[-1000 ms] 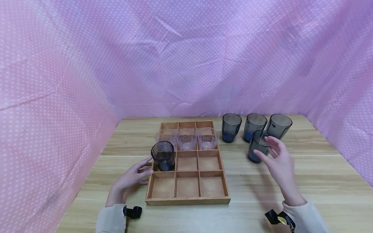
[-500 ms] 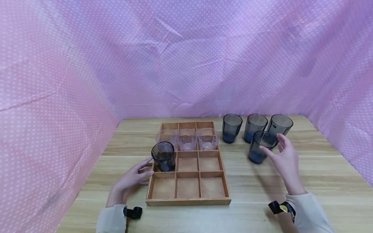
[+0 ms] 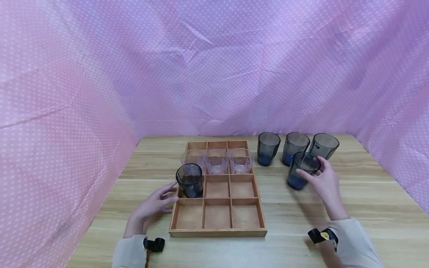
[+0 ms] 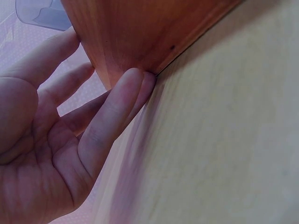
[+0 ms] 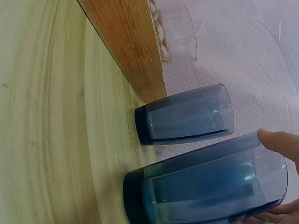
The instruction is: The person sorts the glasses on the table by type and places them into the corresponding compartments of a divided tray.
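Observation:
At the tray's left side, my left hand [image 3: 152,204] rests its fairly straight fingertips against the outer wooden wall [image 4: 121,42]. The wooden tray [image 3: 218,233] is split into square compartments. One smoky dark glass [image 3: 189,180] stands in a left compartment, beside my left fingers. Over on the right, my right hand [image 3: 323,182] holds another smoky blue-grey glass [image 3: 303,171] near its rim, thumb on the near side and fingers on the far side. Seen from the right wrist, the thumb tip touches the upper part of this glass [image 5: 205,182]; the other fingers are partly hidden.
Three clear glasses [image 3: 216,163] stand side by side in the tray behind the dark one. Behind the held glass are three more smoky glasses [image 3: 268,149] on the wooden table [image 3: 365,193]. A pink dotted cloth [image 3: 214,74] hangs around the table.
My right hand first drew back a little to the right, then came in around the glass, its thumb and fingers now at the rim. My left hand has stayed against the tray.

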